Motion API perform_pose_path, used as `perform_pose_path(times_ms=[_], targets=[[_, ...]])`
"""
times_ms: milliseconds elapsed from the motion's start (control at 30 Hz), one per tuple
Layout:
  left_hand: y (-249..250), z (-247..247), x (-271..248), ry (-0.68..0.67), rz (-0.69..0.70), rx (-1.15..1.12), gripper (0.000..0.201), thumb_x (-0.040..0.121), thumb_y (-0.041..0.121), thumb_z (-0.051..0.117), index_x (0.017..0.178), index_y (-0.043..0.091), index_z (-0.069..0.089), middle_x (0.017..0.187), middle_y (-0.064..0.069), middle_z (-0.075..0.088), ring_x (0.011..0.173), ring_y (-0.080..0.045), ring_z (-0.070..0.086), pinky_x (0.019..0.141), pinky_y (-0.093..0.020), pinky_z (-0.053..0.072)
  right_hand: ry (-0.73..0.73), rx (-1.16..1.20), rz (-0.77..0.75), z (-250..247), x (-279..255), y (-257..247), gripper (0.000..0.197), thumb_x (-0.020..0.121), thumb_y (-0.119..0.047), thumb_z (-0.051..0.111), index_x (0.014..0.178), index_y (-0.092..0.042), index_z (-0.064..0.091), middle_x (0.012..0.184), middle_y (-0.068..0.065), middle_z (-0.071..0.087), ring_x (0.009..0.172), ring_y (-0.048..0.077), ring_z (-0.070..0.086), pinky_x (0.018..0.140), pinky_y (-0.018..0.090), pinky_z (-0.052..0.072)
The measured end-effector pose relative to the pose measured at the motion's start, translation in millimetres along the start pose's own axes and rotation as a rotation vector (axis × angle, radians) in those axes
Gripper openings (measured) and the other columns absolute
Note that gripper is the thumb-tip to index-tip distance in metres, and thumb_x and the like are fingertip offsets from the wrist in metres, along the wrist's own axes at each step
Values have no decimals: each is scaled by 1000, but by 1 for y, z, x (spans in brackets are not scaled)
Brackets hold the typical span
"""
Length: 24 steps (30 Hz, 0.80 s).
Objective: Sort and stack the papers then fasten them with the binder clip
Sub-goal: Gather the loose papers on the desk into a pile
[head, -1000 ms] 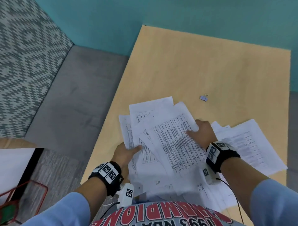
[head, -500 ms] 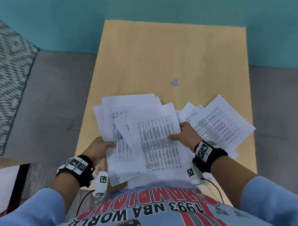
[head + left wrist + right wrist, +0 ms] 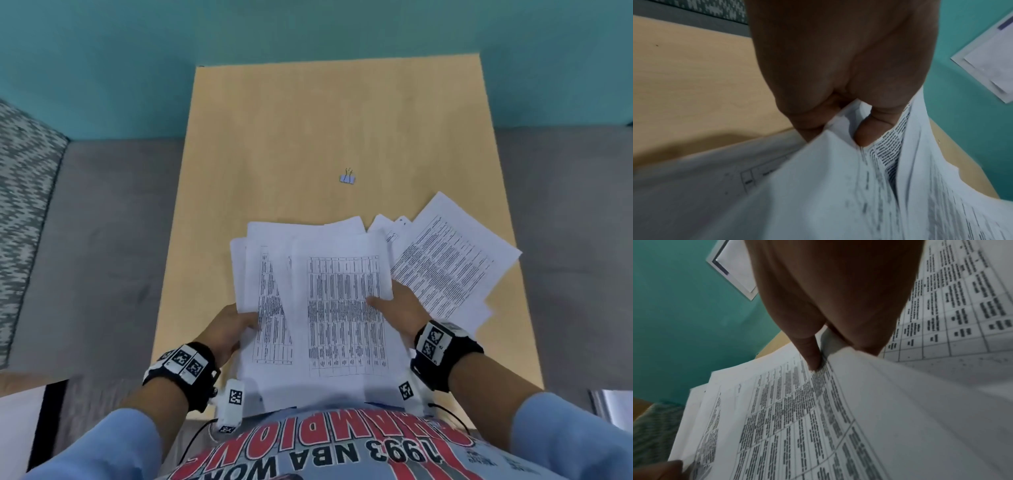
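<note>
Papers (image 3: 346, 308) now squarer between both grips

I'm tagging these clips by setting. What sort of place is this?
Probably an office or study room: a light wooden table against a teal wall, printed papers, a binder clip and grey carpet.

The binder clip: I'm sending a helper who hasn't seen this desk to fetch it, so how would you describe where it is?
Start at the tan wooden table against the teal wall. Past the far edge of the papers, toward the wall, the binder clip lies alone on bare wood. It is small and pale blue with wire handles, the only thing there that isn't white paper.
</note>
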<state>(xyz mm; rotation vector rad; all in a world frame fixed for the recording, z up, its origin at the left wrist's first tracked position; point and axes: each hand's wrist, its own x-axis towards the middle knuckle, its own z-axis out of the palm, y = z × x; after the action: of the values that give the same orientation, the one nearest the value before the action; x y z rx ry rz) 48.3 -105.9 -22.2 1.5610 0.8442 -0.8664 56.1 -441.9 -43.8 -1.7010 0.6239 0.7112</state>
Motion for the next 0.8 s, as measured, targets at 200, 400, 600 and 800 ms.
perform_pose_path(times_ms=[200,400,600,800], targets=[[1,25,-2,-82,48,53,48,88,45,81,129,26,65,132,9,70,120,-16,64,117,-46,43,-118,1,3,18,-3,-5,50,100,-14,68,147,-14,55,140,4,64,125,22,59,103,36,42],[0,30,9,144,166,220,35,80,9,91,111,7,77,107,-14,82,91,-27,79,93,-47,62,-197,-48,25,5,2,1,35,97,-30,73,128,-17,63,125,4,72,111,24,69,87,34,55],[13,-14,15,251,174,175,36,82,14,91,113,3,76,106,-17,81,95,-36,77,92,-55,62,706,-147,156,-107,2,35,91,68,-82,74,106,1,65,100,19,68,101,38,71,76,39,49],[-3,-65,9,281,178,206,43,72,19,98,108,6,79,103,-14,83,96,-38,79,94,-60,61,662,-490,436,-149,19,46,144,42,-108,50,125,10,58,124,29,60,111,41,61,78,41,48]])
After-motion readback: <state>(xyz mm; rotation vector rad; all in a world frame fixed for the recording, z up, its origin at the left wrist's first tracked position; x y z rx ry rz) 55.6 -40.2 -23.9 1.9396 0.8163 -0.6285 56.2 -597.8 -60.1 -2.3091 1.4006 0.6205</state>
